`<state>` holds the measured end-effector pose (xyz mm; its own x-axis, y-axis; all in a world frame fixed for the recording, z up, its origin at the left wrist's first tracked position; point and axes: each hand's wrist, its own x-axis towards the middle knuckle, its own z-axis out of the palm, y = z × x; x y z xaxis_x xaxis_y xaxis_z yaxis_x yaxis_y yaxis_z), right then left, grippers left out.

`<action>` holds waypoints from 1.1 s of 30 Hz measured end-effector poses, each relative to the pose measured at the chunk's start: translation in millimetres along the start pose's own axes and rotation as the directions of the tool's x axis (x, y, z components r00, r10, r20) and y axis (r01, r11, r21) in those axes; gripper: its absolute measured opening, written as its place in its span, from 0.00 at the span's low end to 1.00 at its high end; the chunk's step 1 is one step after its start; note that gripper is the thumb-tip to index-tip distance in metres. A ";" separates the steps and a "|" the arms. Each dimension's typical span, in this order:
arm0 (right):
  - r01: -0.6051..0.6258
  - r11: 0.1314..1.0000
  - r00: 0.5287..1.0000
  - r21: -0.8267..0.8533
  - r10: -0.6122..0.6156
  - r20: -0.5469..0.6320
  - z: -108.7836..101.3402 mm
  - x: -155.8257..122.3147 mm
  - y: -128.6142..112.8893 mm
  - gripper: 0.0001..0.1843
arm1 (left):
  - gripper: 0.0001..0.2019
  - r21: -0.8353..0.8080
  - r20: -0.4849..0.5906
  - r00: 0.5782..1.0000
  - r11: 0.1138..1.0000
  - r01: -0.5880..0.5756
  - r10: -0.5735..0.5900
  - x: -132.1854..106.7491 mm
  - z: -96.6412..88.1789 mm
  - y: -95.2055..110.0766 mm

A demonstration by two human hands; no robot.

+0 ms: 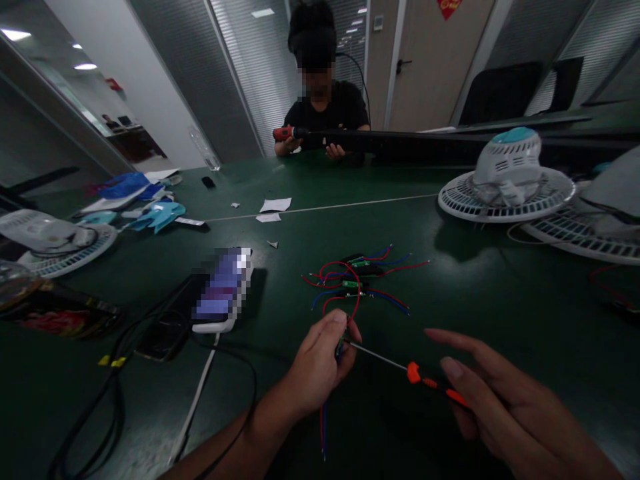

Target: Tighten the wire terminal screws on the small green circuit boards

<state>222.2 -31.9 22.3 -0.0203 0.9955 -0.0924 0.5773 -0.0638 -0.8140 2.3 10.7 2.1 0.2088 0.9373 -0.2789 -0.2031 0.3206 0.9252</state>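
**Dim office interior, blinds and pale wood**

Slatted blinds (pixel 250 73) hang behind glass panels beside a broad white wall section (pixel 125 80). Farther right stands a pale door (pixel 425 87) – dark handle (pixel 401 65), red decoration (pixel 449 7) cut off by the upper edge. Black chairs (pixel 500 93) stand beyond the dark green table (pixel 395 227). At upper left, ceiling lights (pixel 85 67) glow – white and small.

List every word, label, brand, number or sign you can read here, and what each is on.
None can be read for certain.
Bottle label: lettering too dark and blurred.
Phone screen: pixelated, unreadable.
Red door decoration: gold marking, too small and cut off by the picture's edge.
Screwdriver: no lettering can be made out.
Circuit boards: any print is too small.
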 end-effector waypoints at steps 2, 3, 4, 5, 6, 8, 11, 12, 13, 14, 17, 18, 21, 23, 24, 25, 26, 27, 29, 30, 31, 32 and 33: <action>0.026 1.000 1.000 0.000 -0.026 -0.009 -0.6 1.2 2.8 0.29 | 0.22 0.004 0.004 1.000 1.000 0.000 0.000 -0.4 0.3 0.4; 0.026 1.000 1.000 -0.002 -0.026 -0.015 -0.8 1.6 3.2 0.29 | 0.22 0.005 0.006 1.000 1.000 0.000 0.000 -0.6 0.5 0.6; 0.026 1.000 1.000 -0.005 -0.026 -0.016 -1.0 2.0 3.5 0.28 | 0.22 0.004 0.005 1.000 1.000 -0.001 0.001 -0.9 0.5 0.7; 0.025 1.000 1.000 -0.004 -0.025 -0.012 -1.2 2.4 3.7 0.28 | 0.22 0.003 0.005 1.000 1.000 -0.002 0.002 -1.0 0.6 0.7; 0.022 1.000 1.000 -0.002 -0.022 0.000 -1.5 2.8 4.2 0.29 | 0.22 0.004 0.007 1.000 1.000 -0.003 0.003 -1.1 0.5 0.5; 0.021 1.000 0.999 0.003 -0.021 0.025 -2.0 3.1 5.3 0.30 | 0.22 0.006 0.010 1.000 1.000 -0.006 0.006 -0.7 0.0 -0.3; 0.009 1.000 1.000 0.029 -0.010 0.019 -1.3 1.4 3.9 0.31 | 0.22 0.005 0.016 1.000 1.000 -0.002 0.002 0.5 -1.1 -1.5; -0.004 0.999 1.000 0.040 0.004 -0.003 -0.6 0.2 1.8 0.31 | 0.21 0.000 0.016 1.000 1.000 0.001 -0.001 0.8 -1.5 -1.7; -0.021 0.998 0.999 0.059 0.023 -0.033 0.3 -1.3 -0.9 0.31 | 0.21 -0.005 0.015 1.000 1.000 0.004 -0.004 1.0 -1.7 -1.9; -0.052 0.996 0.996 0.077 0.057 -0.066 1.2 -2.7 -3.9 0.31 | 0.20 -0.010 0.015 1.000 1.000 0.007 -0.007 1.1 -1.7 -1.9; -0.134 0.982 0.981 0.136 0.150 -0.121 2.7 -5.8 -11.3 0.33 | 0.19 -0.019 0.014 1.000 1.000 0.008 -0.008 0.3 -1.1 -1.0; -0.141 0.977 0.980 0.160 0.161 -0.119 2.7 -6.0 -12.5 0.34 | 0.19 -0.010 0.019 1.000 1.000 0.005 -0.005 -0.2 -0.7 -0.4; -0.170 0.949 0.976 0.266 0.199 -0.086 1.9 -4.8 -13.6 0.35 | 0.20 0.025 0.029 0.999 1.000 -0.015 0.014 -1.0 0.1 0.9; -0.248 0.908 0.960 0.338 0.278 -0.040 1.6 -3.7 -14.4 0.37 | 0.20 0.022 0.027 1.000 1.000 -0.011 0.011 -0.5 -0.2 0.6; -0.289 0.892 0.949 0.347 0.315 -0.018 1.6 -3.3 -14.9 0.38 | 0.20 0.011 0.022 1.000 1.000 -0.003 0.003 0.1 -0.6 0.0; -0.320 0.886 0.941 0.336 0.340 0.001 1.8 -3.1 -15.2 0.40 | 0.20 0.000 0.016 1.000 1.000 0.005 -0.005 0.8 -1.1 -0.7; -0.329 0.891 0.940 0.311 0.342 0.014 2.1 -2.9 -15.3 0.42 | 0.20 -0.006 0.011 1.000 1.000 0.012 -0.012 1.4 -1.5 -1.5; -0.322 0.905 0.944 0.278 0.330 0.016 2.4 -2.9 -14.9 0.43 | 0.20 -0.009 0.008 1.000 1.000 0.015 -0.015 2.0 -1.9 -2.1; -0.277 0.934 0.958 0.225 0.286 -0.007 3.3 -3.0 -12.8 0.42 | 0.20 -0.003 0.010 1.000 1.000 0.012 -0.012 2.6 -2.1 -2.5; -0.250 0.945 0.965 0.211 0.261 -0.022 3.6 -3.0 -10.9 0.40 | 0.20 -0.001 0.014 1.000 1.000 0.008 -0.008 2.6 -1.9 -2.2; -0.221 0.954 0.972 0.203 0.232 -0.029 3.7 -2.8 -8.7 0.38 | 0.21 -0.001 0.019 1.000 1.000 0.005 -0.005 2.5 -1.7 -1.8; -0.194 0.961 0.978 0.198 0.204 -0.033 3.5 -2.5 -6.2 0.37 | 0.20 -0.002 0.021 1.000 1.000 0.002 -0.002 2.2 -1.4 -1.2; -0.169 0.966 0.984 0.195 0.176 -0.022 3.0 -2.0 -3.5 0.36 | 0.20 -0.003 0.025 1.000 1.000 0.000 0.000 2.0 -1.1 -0.7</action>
<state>217.8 -33.9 23.6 0.0997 0.9700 -0.2217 0.4023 -0.2431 -0.8827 1.8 12.5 0.6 0.2323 0.9337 -0.2725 -0.2062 0.3211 0.9243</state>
